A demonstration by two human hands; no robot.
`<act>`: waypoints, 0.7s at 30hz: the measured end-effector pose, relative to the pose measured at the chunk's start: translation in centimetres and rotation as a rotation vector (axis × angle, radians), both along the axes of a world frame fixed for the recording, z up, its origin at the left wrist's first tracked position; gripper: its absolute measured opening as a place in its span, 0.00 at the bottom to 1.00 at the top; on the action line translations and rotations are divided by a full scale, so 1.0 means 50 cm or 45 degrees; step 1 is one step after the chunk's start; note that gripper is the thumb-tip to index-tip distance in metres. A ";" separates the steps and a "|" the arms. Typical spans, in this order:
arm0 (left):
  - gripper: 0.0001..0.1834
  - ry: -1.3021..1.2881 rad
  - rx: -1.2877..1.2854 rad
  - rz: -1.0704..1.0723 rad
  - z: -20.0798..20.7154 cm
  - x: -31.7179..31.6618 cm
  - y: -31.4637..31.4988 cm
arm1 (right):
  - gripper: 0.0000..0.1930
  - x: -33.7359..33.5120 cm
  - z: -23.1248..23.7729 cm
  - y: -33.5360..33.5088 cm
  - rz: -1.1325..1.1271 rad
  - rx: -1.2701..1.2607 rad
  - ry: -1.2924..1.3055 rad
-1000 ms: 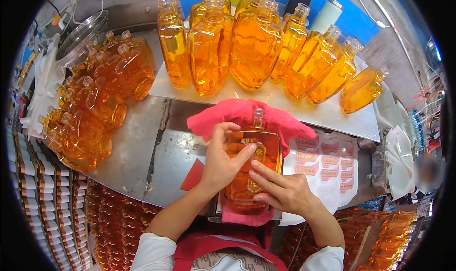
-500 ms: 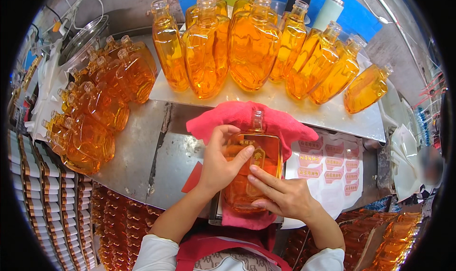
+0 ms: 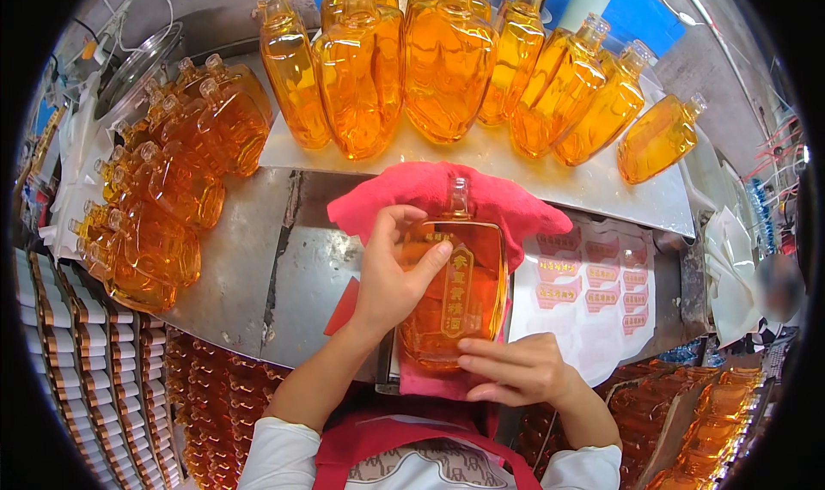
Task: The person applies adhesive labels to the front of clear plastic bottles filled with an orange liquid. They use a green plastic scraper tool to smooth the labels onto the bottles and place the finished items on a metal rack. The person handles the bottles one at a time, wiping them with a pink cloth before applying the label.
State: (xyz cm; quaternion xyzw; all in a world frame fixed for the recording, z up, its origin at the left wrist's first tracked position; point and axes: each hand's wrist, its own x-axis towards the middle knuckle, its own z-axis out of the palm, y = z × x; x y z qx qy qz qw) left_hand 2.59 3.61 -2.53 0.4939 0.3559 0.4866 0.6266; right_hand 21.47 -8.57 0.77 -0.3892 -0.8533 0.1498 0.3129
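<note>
A flat glass bottle (image 3: 481, 275) of amber liquid with an open neck lies on a pink cloth (image 3: 378, 196), its neck pointing away from me. A gold-edged label (image 3: 458, 297) runs down the middle of its front. My left hand (image 3: 387, 271) grips the bottle's upper left side, the thumb laid on the glass beside the label's top. At the lower right, my right hand (image 3: 520, 370) has its fingers stretched out, the tips at the bottle's lower edge near the label's foot. To the right is a white sheet (image 3: 567, 335) of pink and gold stickers.
Several amber bottles (image 3: 361, 78) stand on a raised metal shelf (image 3: 387, 159) at the back. More bottles (image 3: 168, 189) crowd the table's left side. A red card (image 3: 341, 308) sits left of the cloth. Stacked white-and-copper pieces (image 3: 73, 353) fill the lower left; bottles (image 3: 713, 421) lie lower right.
My right hand has slid down off the label toward the bottle's lower right edge, uncovering the label. My left hand keeps its grip. The whole view has shifted slightly.
</note>
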 end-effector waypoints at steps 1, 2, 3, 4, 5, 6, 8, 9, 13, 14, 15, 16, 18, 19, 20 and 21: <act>0.22 0.023 0.036 0.004 -0.001 0.000 0.002 | 0.19 0.002 -0.007 0.002 -0.084 0.033 0.094; 0.21 0.047 0.071 0.009 -0.001 -0.001 0.005 | 0.19 0.006 -0.019 0.014 -0.168 0.067 0.186; 0.21 0.071 0.106 0.010 -0.002 -0.003 0.004 | 0.19 0.010 -0.026 0.021 -0.257 0.100 0.280; 0.26 0.167 0.092 -0.007 -0.003 -0.012 -0.002 | 0.20 0.002 -0.021 0.020 -0.464 -0.052 0.357; 0.28 0.339 0.299 -0.003 0.001 -0.024 -0.011 | 0.22 -0.009 -0.016 0.020 -0.668 -0.206 0.433; 0.31 0.511 0.516 0.004 0.011 -0.039 -0.018 | 0.31 -0.012 -0.024 0.027 -0.686 -0.327 0.520; 0.36 0.686 0.802 -0.124 0.016 -0.062 -0.021 | 0.37 -0.029 -0.015 0.041 -0.732 -0.443 0.605; 0.34 0.738 0.759 -0.217 0.020 -0.064 -0.028 | 0.40 -0.037 -0.009 0.048 -0.750 -0.503 0.645; 0.35 0.849 0.793 -0.201 0.022 -0.068 -0.037 | 0.47 -0.034 -0.033 0.065 -0.745 -0.586 0.665; 0.35 0.849 0.787 -0.193 0.020 -0.068 -0.038 | 0.47 -0.033 -0.039 0.067 -0.726 -0.610 0.707; 0.36 0.846 0.786 -0.179 0.018 -0.067 -0.039 | 0.47 -0.031 -0.044 0.068 -0.712 -0.634 0.747; 0.36 0.843 0.785 -0.165 0.018 -0.065 -0.041 | 0.47 -0.030 -0.044 0.068 -0.708 -0.662 0.777; 0.36 0.812 0.736 -0.162 0.020 -0.063 -0.044 | 0.47 -0.029 -0.042 0.068 -0.706 -0.722 0.827; 0.36 0.785 0.687 -0.172 0.024 -0.061 -0.046 | 0.47 -0.029 -0.041 0.068 -0.707 -0.756 0.847; 0.36 0.757 0.638 -0.182 0.026 -0.060 -0.048 | 0.47 -0.029 -0.046 0.069 -0.688 -0.738 0.879; 0.36 0.764 0.653 -0.179 0.027 -0.059 -0.048 | 0.47 -0.027 -0.053 0.070 -0.670 -0.718 0.911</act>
